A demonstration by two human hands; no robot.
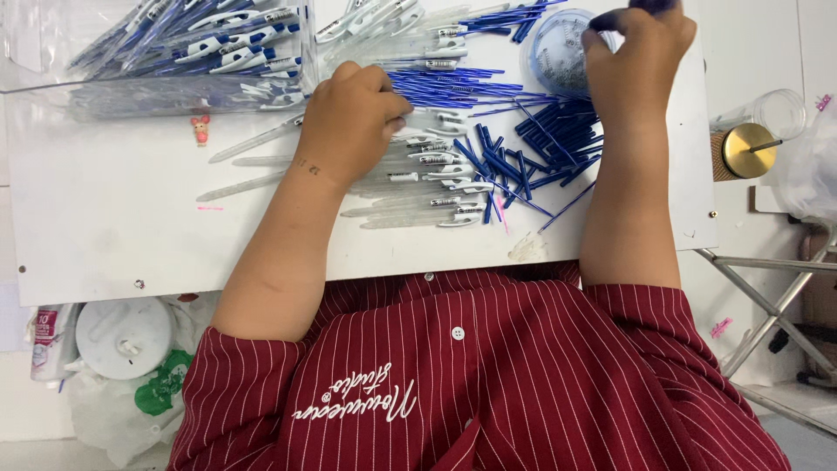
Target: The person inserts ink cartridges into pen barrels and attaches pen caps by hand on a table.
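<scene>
left hand point(353, 122) lay knuckles-up and curled on the row of clear pen barrels point(410, 187); whether it gripped one could not be told. right hand point(632, 61) reached over the round clear tub point(558, 52), fingers bent, grasp hidden. white board point(113, 218) was smooth and flat (a clear box of finished pens point(209, 48) sat far left). slim blue refills point(558, 139) lay heaped between the hands. judged best: take one barrel at a time.

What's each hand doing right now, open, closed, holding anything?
Left hand: curled closed over the clear pen barrels; exact grip hidden.
Right hand: closed on a small dark blue part.
</scene>
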